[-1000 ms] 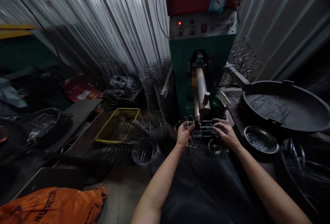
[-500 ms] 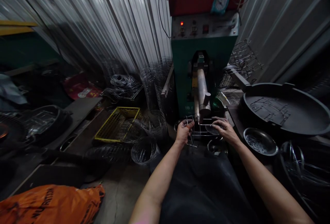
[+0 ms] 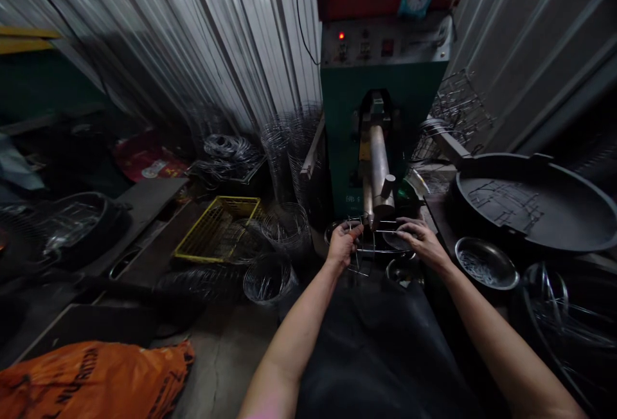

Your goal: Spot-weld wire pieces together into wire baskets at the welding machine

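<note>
A small wire frame (image 3: 366, 250) lies under the electrode tip of a green machine (image 3: 385, 85) with a thick metal arm (image 3: 378, 162). My left hand (image 3: 344, 243) is closed on the left part of this frame, thumb and fingers pressed together. On the other side, my right hand (image 3: 418, 239) pinches the end of a thin wire that runs across toward the tip. The electrode tip meets the wires between my two hands. Fine contact there is too small and dark to tell.
Left of the machine are a yellow wire basket (image 3: 197, 256) and rolled wire mesh (image 3: 270, 281). On the right stand a big black pan (image 3: 578, 197) and a steel bowl (image 3: 488, 265) of small metal pieces. An orange bag (image 3: 106, 380) lies at the lower left.
The view has shifted slightly. Both hands hold almost the same place at the machine's tip, still gripping the wires.
</note>
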Demonstrator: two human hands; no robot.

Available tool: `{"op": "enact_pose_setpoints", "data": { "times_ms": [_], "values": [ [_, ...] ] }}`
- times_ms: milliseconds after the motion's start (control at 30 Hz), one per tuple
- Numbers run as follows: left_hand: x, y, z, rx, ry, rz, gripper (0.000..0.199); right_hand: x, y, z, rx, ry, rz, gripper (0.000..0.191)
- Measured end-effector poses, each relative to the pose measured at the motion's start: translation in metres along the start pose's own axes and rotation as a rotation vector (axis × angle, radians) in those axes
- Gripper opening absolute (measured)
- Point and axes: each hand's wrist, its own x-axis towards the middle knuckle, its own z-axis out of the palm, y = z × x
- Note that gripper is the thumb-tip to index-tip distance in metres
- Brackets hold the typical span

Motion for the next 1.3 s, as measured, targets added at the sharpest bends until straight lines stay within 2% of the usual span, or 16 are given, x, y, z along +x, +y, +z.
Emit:
{"op": "enact_pose_setpoints", "data": {
  "times_ms": [200, 367, 467, 567, 667, 733, 767, 867, 1000, 1100, 1200, 1300],
  "values": [
    [0.002, -0.001, 0.001, -0.016, -0.016, -0.001, 0.039, 0.0, 0.0, 0.003, 0.011, 0.022, 0.012, 0.021],
    [-0.003, 0.001, -0.004, 0.016, -0.017, -0.007, 0.043, -0.014, 0.0, -0.001, 0.003, 0.078, -0.078, 0.024],
    [-0.024, 0.001, -0.021, -0.007, -0.014, -0.065, 0.044, -0.042, 0.0, -0.011, -0.008, 0.12, -0.079, 0.026],
    [-0.054, 0.002, -0.046, -0.103, -0.003, -0.192, 0.034, -0.081, 0.001, -0.021, 0.048, 0.109, 0.029, 0.027],
    [-0.08, 0.005, -0.064, -0.32, -0.018, -0.315, 0.02, -0.116, -0.003, -0.023, 0.24, -0.076, 0.173, 0.03],
    [-0.091, 0.007, -0.072, -0.429, -0.013, -0.367, 0.016, -0.131, -0.011, -0.019, 0.379, -0.162, 0.208, 0.03],
    [-0.095, 0.008, -0.075, -0.456, -0.009, -0.388, 0.017, -0.136, -0.016, -0.016, 0.425, -0.163, 0.212, 0.03],
    [-0.106, 0.007, -0.085, -0.472, -0.026, -0.434, 0.031, -0.14, -0.037, -0.008, 0.522, -0.062, 0.226, 0.029],
    [-0.127, -0.008, -0.097, -0.423, -0.155, -0.406, 0.058, -0.136, -0.073, -0.004, 0.708, 0.03, 0.264, 0.032],
    [-0.149, -0.027, -0.095, -0.432, -0.191, -0.308, 0.068, -0.132, -0.092, -0.001, 0.793, 0.098, 0.296, 0.041],
    [-0.169, -0.045, -0.087, -0.415, -0.232, -0.218, 0.068, -0.127, -0.096, 0.004, 0.804, 0.182, 0.307, 0.045],
    [-0.181, -0.058, -0.08, -0.336, -0.307, -0.155, 0.064, -0.125, -0.09, 0.009, 0.787, 0.234, 0.315, 0.043]
  ]
}}
